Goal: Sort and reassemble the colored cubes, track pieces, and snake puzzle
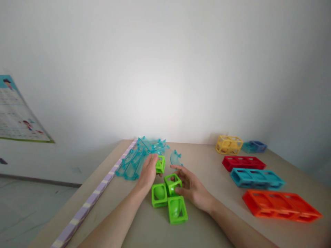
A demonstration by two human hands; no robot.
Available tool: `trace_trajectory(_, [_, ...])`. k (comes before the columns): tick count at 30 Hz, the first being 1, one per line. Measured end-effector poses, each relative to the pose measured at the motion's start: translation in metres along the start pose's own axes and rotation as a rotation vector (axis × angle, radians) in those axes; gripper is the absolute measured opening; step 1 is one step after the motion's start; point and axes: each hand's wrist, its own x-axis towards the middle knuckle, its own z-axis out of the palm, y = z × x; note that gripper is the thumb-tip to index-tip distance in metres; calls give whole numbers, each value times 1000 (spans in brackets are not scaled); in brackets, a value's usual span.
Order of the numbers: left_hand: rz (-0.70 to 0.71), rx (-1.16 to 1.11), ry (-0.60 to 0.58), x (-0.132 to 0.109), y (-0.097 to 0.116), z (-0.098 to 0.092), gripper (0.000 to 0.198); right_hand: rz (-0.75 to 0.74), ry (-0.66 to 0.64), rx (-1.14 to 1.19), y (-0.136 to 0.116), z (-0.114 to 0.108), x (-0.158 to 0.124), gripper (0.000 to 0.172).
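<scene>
My left hand [149, 168] is closed round a green open-sided cube block [160, 164], just above the table. To the right, my right hand [191, 186] has its thumb and fingers around another green cube block [172, 183], touching its right side. Two more green cube blocks sit close by: one to the left [159, 195] and one in front [177, 209]. Each of these has a rounded hollow inside. My fingertips on the far side of the held block are partly hidden.
Clear teal track pieces [137, 158] lie heaped at the back left, with a curved one [176, 157] apart. On the right stand an orange block row [281, 205], a blue row [257, 178], a red row [243, 163] and yellow blocks [229, 144]. Purple-striped edging [94, 194] runs along the table's left.
</scene>
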Motion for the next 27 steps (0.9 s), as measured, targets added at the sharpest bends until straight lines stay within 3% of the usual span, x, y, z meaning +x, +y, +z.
trace_trajectory(5, [-86,-128,24,-1,3,3,31,-56,152,-37,-3,-1,3,54])
trace_trajectory(14, [-31,-15,-177,-9,8,4,20,-101,347,-28,-8,-3,3,48])
trace_trajectory(19, [-46,-80,-343,-12,14,1,18,-83,424,6,-8,-5,4,48])
trace_trajectory(23, [-10,-53,-408,-14,20,2,33,-81,478,-21,-11,-7,4,48])
trace_trajectory(27, [-3,13,-404,-15,22,5,40,-36,447,-42,-13,-8,4,50])
